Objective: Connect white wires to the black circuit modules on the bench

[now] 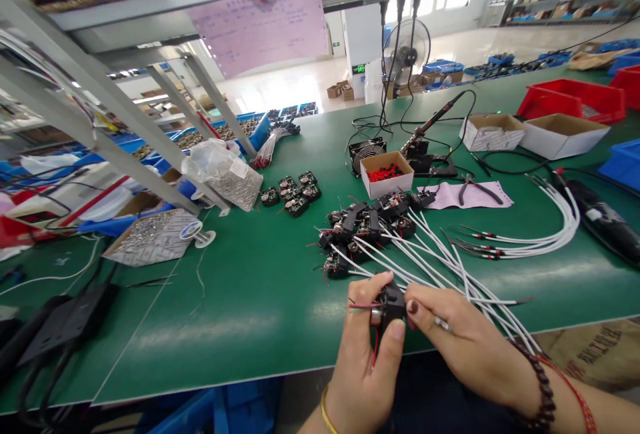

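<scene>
My left hand (pixel 365 361) is closed round a small black plastic housing (pixel 393 306) with a silvery round part and thin red and black wires, held above the table's front edge. My right hand (pixel 467 337) pinches a white cable (pixel 443 324) against the housing's right side; the joint is hidden by my fingers. Just beyond lies a pile of black housings (pixel 367 221) with white cables (pixel 425 267) trailing right. Further left sit several similar housings (pixel 295 194) without white cables. A bundle of white cables (pixel 565 221) with stripped red and black ends curves at the right.
Behind the pile are a box of red parts (pixel 387 184), a soldering iron (pixel 435 114) on its stand, a small fan (pixel 367 153) and pliers (pixel 477 192) on pink paper. A solder spool (pixel 203 237) and a box of metal pieces (pixel 153 237) are left; red bins (pixel 570 97) stand right.
</scene>
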A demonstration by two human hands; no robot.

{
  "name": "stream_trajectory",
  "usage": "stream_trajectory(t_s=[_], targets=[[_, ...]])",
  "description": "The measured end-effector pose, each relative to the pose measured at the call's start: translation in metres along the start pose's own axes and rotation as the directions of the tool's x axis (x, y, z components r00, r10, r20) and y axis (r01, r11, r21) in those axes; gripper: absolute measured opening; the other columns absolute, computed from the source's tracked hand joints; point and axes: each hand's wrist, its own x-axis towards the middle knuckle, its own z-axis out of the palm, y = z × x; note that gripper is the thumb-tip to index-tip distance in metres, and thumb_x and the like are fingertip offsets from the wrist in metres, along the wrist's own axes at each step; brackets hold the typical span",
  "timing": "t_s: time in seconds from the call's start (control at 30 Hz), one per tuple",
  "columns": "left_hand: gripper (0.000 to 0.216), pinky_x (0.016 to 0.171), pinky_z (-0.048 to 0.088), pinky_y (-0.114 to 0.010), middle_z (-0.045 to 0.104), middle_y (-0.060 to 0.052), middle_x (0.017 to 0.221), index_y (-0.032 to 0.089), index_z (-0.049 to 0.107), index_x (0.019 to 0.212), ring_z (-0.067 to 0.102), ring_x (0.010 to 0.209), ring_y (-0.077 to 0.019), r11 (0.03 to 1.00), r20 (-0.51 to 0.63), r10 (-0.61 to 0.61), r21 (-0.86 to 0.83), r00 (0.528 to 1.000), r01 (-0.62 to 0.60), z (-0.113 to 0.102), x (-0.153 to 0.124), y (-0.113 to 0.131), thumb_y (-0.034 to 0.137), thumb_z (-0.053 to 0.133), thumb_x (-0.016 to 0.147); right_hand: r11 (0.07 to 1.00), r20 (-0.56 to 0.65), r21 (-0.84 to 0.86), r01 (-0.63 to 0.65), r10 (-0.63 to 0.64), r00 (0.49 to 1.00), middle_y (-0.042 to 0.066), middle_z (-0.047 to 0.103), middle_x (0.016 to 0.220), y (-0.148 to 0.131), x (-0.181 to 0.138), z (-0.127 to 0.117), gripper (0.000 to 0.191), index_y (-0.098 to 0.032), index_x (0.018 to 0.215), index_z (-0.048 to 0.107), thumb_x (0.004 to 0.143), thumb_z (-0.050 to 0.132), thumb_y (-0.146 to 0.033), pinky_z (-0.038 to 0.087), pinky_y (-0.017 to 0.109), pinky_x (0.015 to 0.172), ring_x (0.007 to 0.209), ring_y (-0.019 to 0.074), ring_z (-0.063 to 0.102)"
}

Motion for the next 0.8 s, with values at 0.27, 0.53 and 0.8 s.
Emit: stream_trajectory(t_s=[0.27, 0.53, 0.8], targets=[[0.050, 0.113, 0.044, -0.052, 0.048, -0.011, 0.149, 0.038, 0.053, 0.152, 0.045, 0.140, -0.0354, 0.947, 0.078, 0.084, 0.305, 0.993, -0.104, -0.030, 0.007, 0.016, 0.031, 0.062, 0.103, 0.995, 0.071, 0.090, 0.036, -0.043, 0.997, 0.006, 0.075, 0.104, 0.001, -0.005, -0.007, 0.033, -0.024, 0.112, 0.071, 0.120, 0.041, -0.036, 0.058, 0.029, 0.088, 0.093, 0.0209, 0.071], [0.051, 0.112, 0.045, -0.052, 0.051, -0.013, 0.151, 0.037, 0.060, 0.151, 0.053, 0.135, -0.0375, 0.948, 0.064, 0.081, 0.302, 0.995, -0.096, -0.029, 0.002, 0.024, 0.032, 0.066, 0.100, 0.993, 0.066, 0.002, 0.115, -0.115, 0.991, 0.008, 0.078, 0.109, -0.002, -0.004, -0.009, 0.034, -0.028, 0.123, 0.074, 0.118, 0.041, -0.031, 0.064, 0.033, 0.091, 0.097, 0.0236, 0.075], [0.043, 0.103, 0.049, -0.040, 0.069, -0.006, 0.115, 0.023, 0.063, 0.133, 0.062, 0.104, -0.0264, 0.944, -0.137, -0.253, 0.182, 0.958, 0.275, -0.122, 0.054, -0.032, 0.046, 0.066, 0.097, 0.977, 0.330, 0.051, 0.205, -0.210, 0.920, 0.001, 0.080, 0.084, 0.021, -0.036, -0.042, 0.025, -0.038, 0.114, 0.080, 0.113, 0.056, -0.042, 0.068, 0.032, 0.078, 0.076, 0.0247, 0.077]])
